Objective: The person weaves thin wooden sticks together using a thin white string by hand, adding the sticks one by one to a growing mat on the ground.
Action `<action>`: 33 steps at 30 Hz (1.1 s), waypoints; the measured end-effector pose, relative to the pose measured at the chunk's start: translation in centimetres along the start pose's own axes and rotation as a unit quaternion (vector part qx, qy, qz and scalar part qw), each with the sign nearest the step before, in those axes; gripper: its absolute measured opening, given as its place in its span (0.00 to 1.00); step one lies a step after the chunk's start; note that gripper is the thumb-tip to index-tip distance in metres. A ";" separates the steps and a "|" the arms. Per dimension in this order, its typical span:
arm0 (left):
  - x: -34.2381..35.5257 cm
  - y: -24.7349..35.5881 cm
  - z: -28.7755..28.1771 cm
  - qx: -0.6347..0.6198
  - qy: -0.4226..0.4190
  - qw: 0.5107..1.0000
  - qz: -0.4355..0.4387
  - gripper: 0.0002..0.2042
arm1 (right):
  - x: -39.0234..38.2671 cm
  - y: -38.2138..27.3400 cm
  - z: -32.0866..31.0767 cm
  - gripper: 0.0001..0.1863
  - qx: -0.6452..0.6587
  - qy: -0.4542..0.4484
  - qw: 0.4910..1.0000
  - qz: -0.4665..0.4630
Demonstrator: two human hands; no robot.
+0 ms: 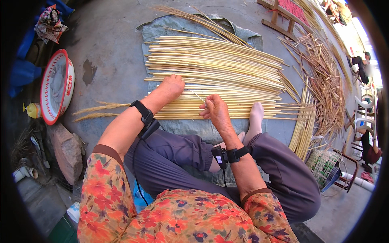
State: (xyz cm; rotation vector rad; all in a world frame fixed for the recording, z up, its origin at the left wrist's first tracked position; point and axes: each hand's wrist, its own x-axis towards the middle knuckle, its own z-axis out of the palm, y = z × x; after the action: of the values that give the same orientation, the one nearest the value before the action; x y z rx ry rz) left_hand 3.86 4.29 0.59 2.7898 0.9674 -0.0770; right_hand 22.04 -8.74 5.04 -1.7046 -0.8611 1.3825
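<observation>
Pale yellow straight stalks (219,60) lie side by side in a wide band on a grey-green sheet (174,129). My left hand (171,86) rests on the left part of the band, fingers curled down; what they grip is hidden. My right hand (214,107) is over the lower part of the band, its fingers closed on a thin white cord (197,96), which slants up-left across the stalks toward my left hand. My bent legs and socked feet (254,123) are just below and beside the band's lower edge.
A red-rimmed basin (66,106) and a rock (67,150) are at left. At right lie loose straw (320,81), more stalks (302,137) and a woven basket (322,168), with a low red-seated stool (285,16) above. Two people (360,67) are at the far right edge.
</observation>
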 end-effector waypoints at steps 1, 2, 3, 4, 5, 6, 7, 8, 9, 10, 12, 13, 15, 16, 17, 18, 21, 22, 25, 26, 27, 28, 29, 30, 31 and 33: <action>0.1 0.0 -0.1 0.009 -0.010 1.000 0.001 0.05 | 0.2 0.3 0.1 0.07 -0.006 0.006 1.000 0.007; 0.1 0.2 0.0 0.019 -0.006 1.000 0.001 0.05 | 0.4 0.7 0.2 0.06 0.006 0.029 1.000 -0.001; 0.1 0.3 0.0 0.013 -0.008 1.000 -0.009 0.05 | 0.6 1.0 0.2 0.07 -0.077 0.065 0.991 -0.087; 0.0 0.4 0.0 0.009 0.003 1.000 -0.020 0.05 | 0.8 1.3 0.3 0.07 -0.158 0.100 0.967 -0.172; -0.1 0.6 0.0 0.000 0.001 0.999 -0.032 0.05 | 0.9 1.6 0.4 0.08 -0.242 0.132 0.939 -0.208; -0.3 0.6 -0.1 0.000 0.009 0.999 -0.031 0.05 | 1.0 1.8 0.5 0.08 -0.214 0.127 0.947 -0.204; -0.5 0.6 -0.1 -0.005 0.009 0.999 -0.031 0.06 | 1.0 2.1 0.7 0.08 -0.192 0.119 0.961 -0.158; -0.6 0.6 -0.1 -0.008 0.007 0.999 -0.039 0.06 | 1.1 2.3 0.8 0.09 -0.161 0.106 0.975 -0.112; -0.6 0.5 -0.2 -0.027 0.016 0.999 -0.034 0.06 | 1.2 2.5 0.9 0.09 -0.139 0.101 0.982 -0.084; -0.9 0.7 -0.1 -0.047 0.022 0.998 -0.036 0.07 | 1.2 2.7 1.1 0.09 -0.109 0.091 0.988 -0.053; -1.3 0.7 0.0 -0.074 0.038 0.996 -0.028 0.07 | 1.4 3.1 1.5 0.09 -0.087 0.099 0.990 -0.055; -1.7 0.7 0.1 -0.082 0.050 0.995 -0.018 0.07 | 1.5 3.3 1.9 0.09 -0.096 0.118 0.984 -0.089; -2.1 0.6 0.4 -0.100 0.087 0.991 -0.005 0.08 | 1.8 3.7 2.2 0.09 -0.111 0.130 0.978 -0.120; -2.5 0.6 0.6 -0.111 0.109 0.988 0.000 0.08 | 1.9 3.9 2.4 0.09 -0.117 0.125 0.979 -0.114; -2.9 0.7 0.9 -0.122 0.124 0.985 0.000 0.08 | 1.9 4.0 2.6 0.09 -0.120 0.119 0.981 -0.095; -3.1 0.7 1.1 -0.130 0.138 0.982 0.004 0.09 | 2.1 4.1 2.9 0.09 -0.131 0.121 0.975 -0.131; -3.5 0.6 1.6 -0.144 0.163 0.976 0.009 0.12 | 2.2 4.3 3.7 0.10 -0.197 0.121 0.959 -0.166; -3.5 0.5 1.7 -0.144 0.169 0.975 0.012 0.12 | 2.0 4.3 3.8 0.11 -0.244 0.118 0.951 -0.151; -3.5 0.3 1.7 -0.164 0.164 0.973 0.016 0.12 | 1.4 4.4 4.4 0.14 -0.314 0.123 0.925 -0.175; -3.4 0.3 1.6 -0.169 0.162 0.972 0.017 0.12 | 1.2 4.4 4.6 0.16 -0.325 0.127 0.917 -0.195; -3.5 0.3 1.6 -0.176 0.168 0.970 0.020 0.12 | 1.0 4.4 4.7 0.16 -0.343 0.123 0.913 -0.181; -3.5 0.3 1.6 -0.178 0.160 0.971 0.017 0.12 | 0.9 4.4 4.8 0.16 -0.362 0.120 0.909 -0.168; -3.4 0.2 1.6 -0.181 0.161 0.970 0.017 0.11 | 0.9 4.4 4.9 0.17 -0.379 0.118 0.904 -0.157; -3.3 0.2 1.7 -0.184 0.157 0.970 0.015 0.11 | 0.9 4.4 4.9 0.17 -0.389 0.120 0.899 -0.160; -3.3 0.1 1.7 -0.185 0.162 0.969 0.017 0.11 | 0.8 4.4 4.9 0.17 -0.397 0.121 0.895 -0.164; -3.4 0.1 1.8 -0.190 0.164 0.968 0.015 0.10 | 0.8 4.4 4.8 0.17 -0.412 0.117 0.888 -0.166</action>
State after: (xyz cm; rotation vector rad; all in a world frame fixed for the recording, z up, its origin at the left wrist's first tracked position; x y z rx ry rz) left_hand 1.31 1.78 -0.77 2.4974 0.8916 0.5345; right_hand 17.61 -9.42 0.23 -2.1259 -1.6533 0.5643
